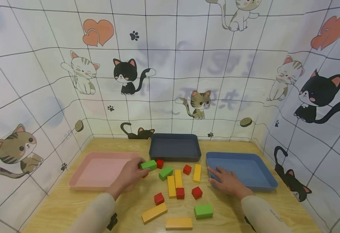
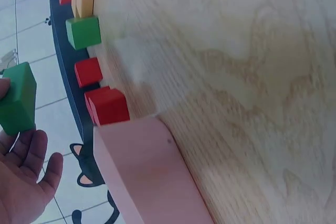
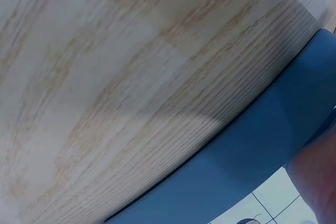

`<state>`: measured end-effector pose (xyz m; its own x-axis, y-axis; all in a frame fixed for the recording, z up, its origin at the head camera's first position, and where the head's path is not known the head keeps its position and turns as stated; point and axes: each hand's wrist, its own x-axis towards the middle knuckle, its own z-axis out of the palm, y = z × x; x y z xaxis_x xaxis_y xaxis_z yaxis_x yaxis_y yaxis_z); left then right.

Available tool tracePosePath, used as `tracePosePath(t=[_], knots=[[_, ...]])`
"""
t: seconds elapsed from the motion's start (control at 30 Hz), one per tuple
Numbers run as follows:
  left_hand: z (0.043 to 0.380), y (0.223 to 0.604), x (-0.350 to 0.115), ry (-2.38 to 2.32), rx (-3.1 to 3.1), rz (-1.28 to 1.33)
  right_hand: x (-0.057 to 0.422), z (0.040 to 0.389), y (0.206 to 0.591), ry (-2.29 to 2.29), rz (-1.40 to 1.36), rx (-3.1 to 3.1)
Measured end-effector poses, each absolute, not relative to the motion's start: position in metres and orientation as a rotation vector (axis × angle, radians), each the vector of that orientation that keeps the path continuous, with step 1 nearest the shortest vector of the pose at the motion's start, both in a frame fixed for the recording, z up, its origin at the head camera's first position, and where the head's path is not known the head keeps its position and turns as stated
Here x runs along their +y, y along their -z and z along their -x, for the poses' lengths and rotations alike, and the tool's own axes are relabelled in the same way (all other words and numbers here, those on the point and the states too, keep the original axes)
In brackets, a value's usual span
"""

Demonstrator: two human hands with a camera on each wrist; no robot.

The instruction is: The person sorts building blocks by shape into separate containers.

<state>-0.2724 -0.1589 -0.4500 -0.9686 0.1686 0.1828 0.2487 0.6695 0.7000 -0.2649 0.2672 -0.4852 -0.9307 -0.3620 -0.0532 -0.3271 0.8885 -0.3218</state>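
My left hand (image 1: 130,172) pinches a green block (image 1: 149,165) between thumb and fingers, near the right edge of the pink tray (image 1: 100,168). In the left wrist view the green block (image 2: 20,98) is held above the table, with the fingers under one end. Two red blocks (image 2: 107,106) lie by the tray's corner there. My right hand (image 1: 226,182), holding nothing, spreads its fingers over the left edge of the blue tray (image 1: 248,166). Only part of that hand (image 3: 317,171) shows in the right wrist view, beside the tray's blue wall (image 3: 247,145).
A dark tray (image 1: 175,147) stands at the back. Between the side trays lie another green block (image 1: 165,173), yellow blocks (image 1: 171,187) and several red blocks (image 1: 197,193). Closer to me are a green block (image 1: 203,211) and two more yellow blocks (image 1: 179,223).
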Motion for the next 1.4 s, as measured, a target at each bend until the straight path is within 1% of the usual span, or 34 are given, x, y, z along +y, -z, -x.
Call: tracePosePath(t=[0.33,0.67,1.4], knots=[[0.283,0.451,-0.179,1.174,-2.731,0.224,0.265,0.264,0.485,0.474,0.514,2.937],[0.295,0.449,-0.204,1.16,-2.737,-0.04,0.267,0.264,0.487,0.471,0.519,2.96],[0.291,0.464,-0.246,1.144,-2.697,-0.431,0.269,0.262,0.488,0.446,0.524,3.003]])
